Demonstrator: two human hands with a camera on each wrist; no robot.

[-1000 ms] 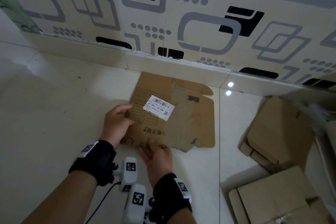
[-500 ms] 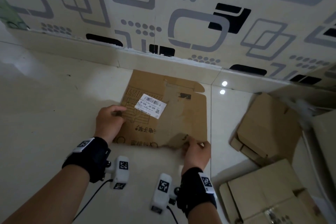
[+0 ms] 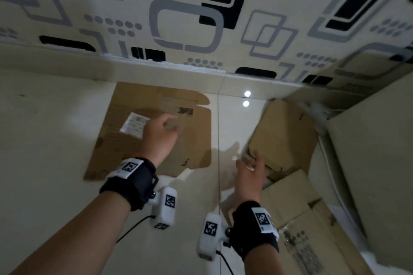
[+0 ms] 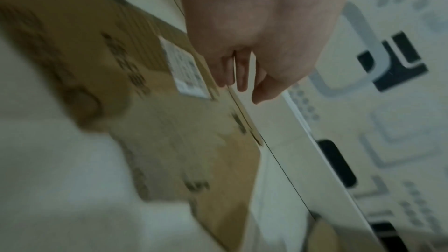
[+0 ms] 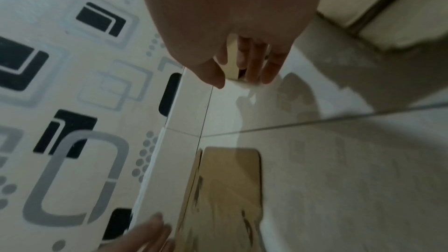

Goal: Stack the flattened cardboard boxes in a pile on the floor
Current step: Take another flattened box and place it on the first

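Observation:
A flattened brown cardboard box (image 3: 125, 140) with a white label (image 3: 131, 125) lies flat on the pale floor by the wall. My left hand (image 3: 161, 134) hovers above it with loosely curled fingers, holding nothing; in the left wrist view the left hand (image 4: 242, 76) hangs over the same box (image 4: 169, 131). My right hand (image 3: 252, 169) stretches out with straight fingers to the near corner of another flattened box (image 3: 281, 138) on the right. In the right wrist view the fingers (image 5: 252, 64) are spread just before that box's edge (image 5: 232, 60).
More flattened cardboard (image 3: 297, 207) lies at the lower right, partly under the box I reach for. A large pale box or panel (image 3: 375, 174) stands at the far right. The patterned wall (image 3: 201, 18) with its pale skirting runs along the back.
Both hands have let go of the labelled box, which now lies flat on the floor. The right hand has moved right to the other box; the left hand has lifted above the first.

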